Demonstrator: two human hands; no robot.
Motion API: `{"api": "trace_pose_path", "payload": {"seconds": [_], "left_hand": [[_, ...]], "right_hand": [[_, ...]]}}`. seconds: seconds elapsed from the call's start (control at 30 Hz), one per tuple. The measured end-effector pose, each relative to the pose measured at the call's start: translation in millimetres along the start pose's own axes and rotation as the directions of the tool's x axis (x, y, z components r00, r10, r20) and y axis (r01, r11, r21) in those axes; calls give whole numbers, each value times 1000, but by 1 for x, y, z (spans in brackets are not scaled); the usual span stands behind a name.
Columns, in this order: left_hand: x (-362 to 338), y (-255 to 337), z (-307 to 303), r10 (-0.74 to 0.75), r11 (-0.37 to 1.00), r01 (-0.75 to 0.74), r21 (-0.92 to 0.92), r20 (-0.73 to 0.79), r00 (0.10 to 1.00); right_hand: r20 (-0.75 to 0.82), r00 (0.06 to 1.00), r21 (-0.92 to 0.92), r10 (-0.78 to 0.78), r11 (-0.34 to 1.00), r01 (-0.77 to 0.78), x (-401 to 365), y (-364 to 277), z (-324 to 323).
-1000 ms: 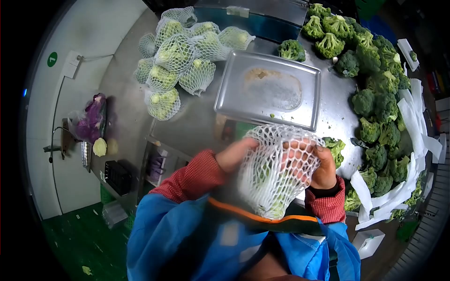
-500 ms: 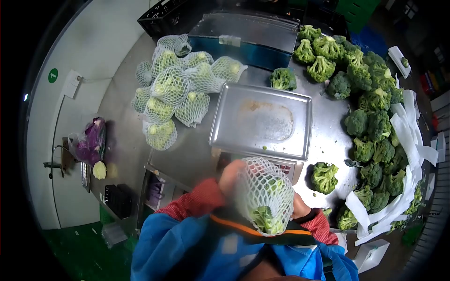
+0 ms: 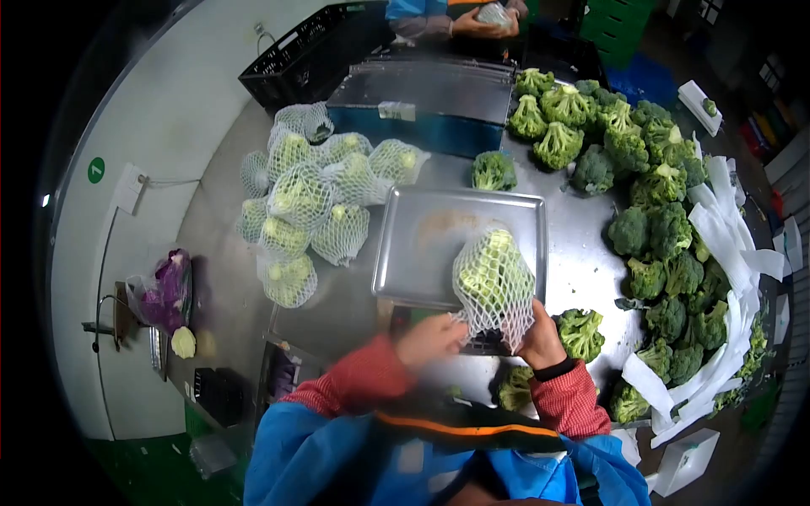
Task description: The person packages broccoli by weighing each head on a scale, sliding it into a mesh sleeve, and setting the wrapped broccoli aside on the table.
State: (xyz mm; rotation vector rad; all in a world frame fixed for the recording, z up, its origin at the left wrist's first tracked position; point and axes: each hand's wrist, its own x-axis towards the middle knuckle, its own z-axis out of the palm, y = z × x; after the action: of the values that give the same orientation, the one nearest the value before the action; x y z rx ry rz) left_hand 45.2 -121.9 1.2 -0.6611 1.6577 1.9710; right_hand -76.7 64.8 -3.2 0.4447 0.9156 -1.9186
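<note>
A broccoli in a white foam net (image 3: 496,274) hangs over the near right part of the metal tray (image 3: 413,291), stalk end away from me. My right hand (image 3: 542,339) grips the net's near right edge. My left hand (image 3: 432,339), somewhat blurred, has its fingers closed on the near left edge of the same net. Below the tray, a scale's keypad is partly hidden by the net and hands. Just right of my right hand lies a bare broccoli (image 3: 582,335), and another broccoli (image 3: 516,390) sits nearer to me.
Several netted broccoli (image 3: 299,198) are piled at the left. Many bare broccoli (image 3: 645,228) line the right side beside white foam strips (image 3: 730,228). A metal box (image 3: 422,93) and a black crate (image 3: 312,55) stand at the back. Another person's hands (image 3: 485,21) hold something pale there.
The netted broccoli has moved away from my body to over the tray and flipped, stalk end now outward. Both hands have moved with it. Another person's hands have come into view.
</note>
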Motion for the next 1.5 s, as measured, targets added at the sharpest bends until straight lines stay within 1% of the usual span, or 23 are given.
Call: {"api": "trace_pose_path", "payload": {"seconds": [0.1,0.17,0.2,0.27,0.3,0.43,0.57,0.6,0.73,0.77,0.8,0.9,1.03,1.1,1.17,1.2,1.23,1.3,1.33,1.37,1.43,1.47,1.5], "left_hand": [[-3,3,-16,141,922,-46,384,-222,965],[5,1,-30,314,943,-238,233,-379,871],[7,8,-31,410,909,-330,254,-408,816],[16,29,-28,573,819,-494,292,-457,680],[27,35,-25,599,801,-530,279,-393,698],[59,61,10,653,757,-606,245,-230,722],[63,61,12,637,752,-532,388,-222,739],[70,48,6,719,658,-536,529,-230,656],[69,40,-8,498,818,-557,-144,-309,811],[69,43,-20,520,807,-579,-115,-326,789],[69,45,-34,539,796,-599,-87,-349,767],[59,83,-79,538,790,-612,-43,-431,724],[45,159,-152,675,661,-729,180,-567,472],[76,170,-229,808,545,-604,582,-556,193],[98,180,-285,851,511,-57,858,-514,-106],[110,178,-318,861,498,-25,867,-498,-106],[124,180,-349,874,477,-3,879,-475,-97],[124,182,-365,677,656,216,724,-690,257],[165,157,-439,745,528,345,776,-618,251],[195,145,-500,716,608,333,720,-679,161],[179,165,-509,630,711,172,682,-726,275],[195,160,-559,668,662,275,697,-715,207],[193,155,-582,704,650,209,731,-682,196]], "right_hand": [[133,991,-192,18,981,8,-6,-8,-4],[20,999,-478,-35,878,40,-9,-9,-28],[9,1000,-623,-29,782,29,-10,-11,-33],[-16,928,-909,-373,393,142,-18,-21,-30],[50,836,-972,-547,167,168,-15,-24,-41],[32,861,-984,-508,135,116,-12,-29,-13],[325,722,-890,-610,62,452,12,8,-9],[323,738,-893,-592,68,445,6,8,0],[350,778,-868,-522,131,479,0,5,17],[368,798,-858,-478,157,489,-2,2,23],[279,878,-830,-389,361,424,-9,-5,33],[375,788,-809,-489,243,536,-9,-13,40],[237,841,-880,-486,260,398,-6,-8,25],[255,844,-893,-472,220,393,1,2,10],[246,849,-911,-468,189,368,4,9,-1],[249,846,-900,-472,209,382,5,8,-4],[335,750,-885,-570,83,459,9,10,-8],[327,725,-888,-606,66,456,14,4,-18],[322,710,-894,-626,44,445,12,-2,-20],[311,689,-904,-654,19,427,11,-11,-23],[274,634,-938,-723,-57,341,5,-33,-30],[230,603,-963,-764,-89,255,5,-46,-39],[199,572,-978,-796,-121,172,5,-61,-51]]}}
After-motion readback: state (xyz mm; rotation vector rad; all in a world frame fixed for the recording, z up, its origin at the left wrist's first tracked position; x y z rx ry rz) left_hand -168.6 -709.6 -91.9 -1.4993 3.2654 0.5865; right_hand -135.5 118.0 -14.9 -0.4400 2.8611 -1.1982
